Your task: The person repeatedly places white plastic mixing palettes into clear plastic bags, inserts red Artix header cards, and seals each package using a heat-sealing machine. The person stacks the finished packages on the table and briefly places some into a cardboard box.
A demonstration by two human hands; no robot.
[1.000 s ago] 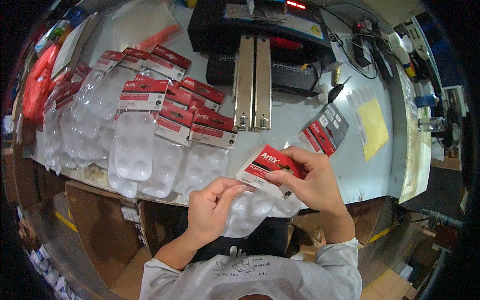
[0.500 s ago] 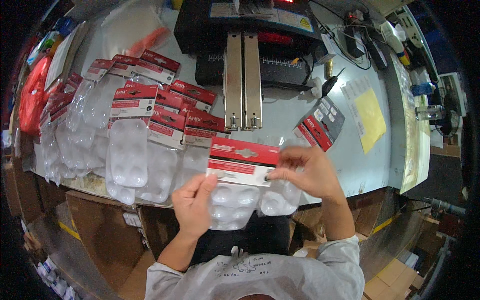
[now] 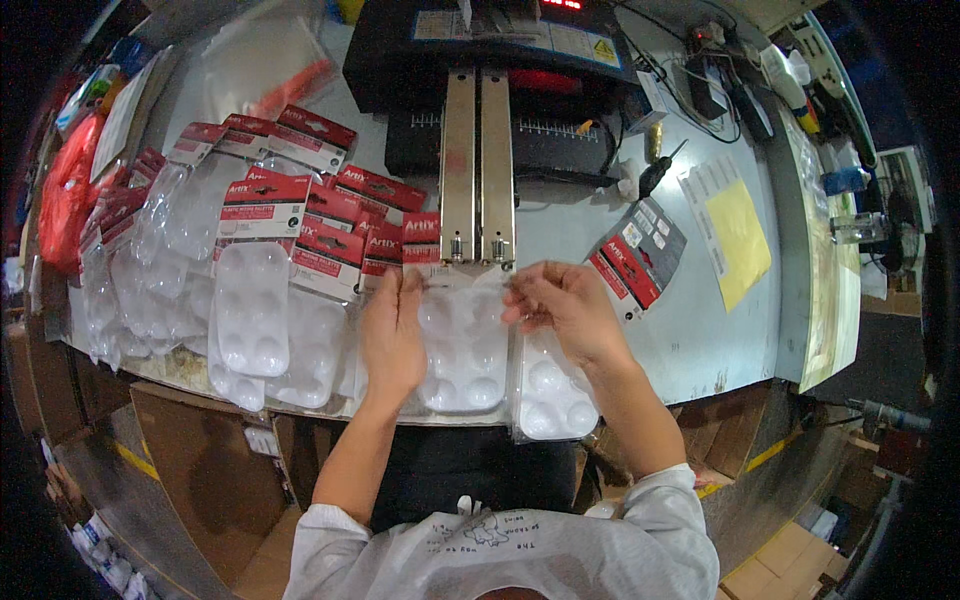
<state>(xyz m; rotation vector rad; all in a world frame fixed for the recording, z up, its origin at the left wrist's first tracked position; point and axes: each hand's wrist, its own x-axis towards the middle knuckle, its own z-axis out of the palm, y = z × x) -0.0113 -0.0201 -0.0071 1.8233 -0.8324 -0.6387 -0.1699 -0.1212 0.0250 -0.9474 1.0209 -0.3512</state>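
Since half a sec ago, the clear blister pack [image 3: 462, 345] has gone from held up w/ its red card facing the camera to lying flat at the table's [image 3: 640, 340] near edge, top end tucked under the two metal bars [image 3: 477, 165] of the black sealing machine [image 3: 480, 90]. Both hands have dropped with it.

Left hand [image 3: 392, 335] lies flat-ish along the pack's left side, fingers extended, tips at the top corner. Right hand [image 3: 560, 305] has fingers curled, pinching the pack's top right edge.

Counts: 1 pack in the hands; 1 more clear pack [image 3: 550, 390] half under it on the right, w/ round domed pockets. To the left, a fanned heap of finished packs [image 3: 255, 290] — approx a dozen or more, too overlapped for an exact no. Each is a glossy see-through plastic shell, bumpy w/ rounded wells, topped by a red card header. 1 small stack of red-and-grey cards [image 3: 635, 255] right of the bars. 1 yellow sheet [image 3: 738, 240] on white paper beyond it. 1 screwdriver [image 3: 655, 172], black handle, near the machine. Red plastic bags [image 3: 65, 195] at far left.

Table is smooth, pale grey, scuffed at the edge.
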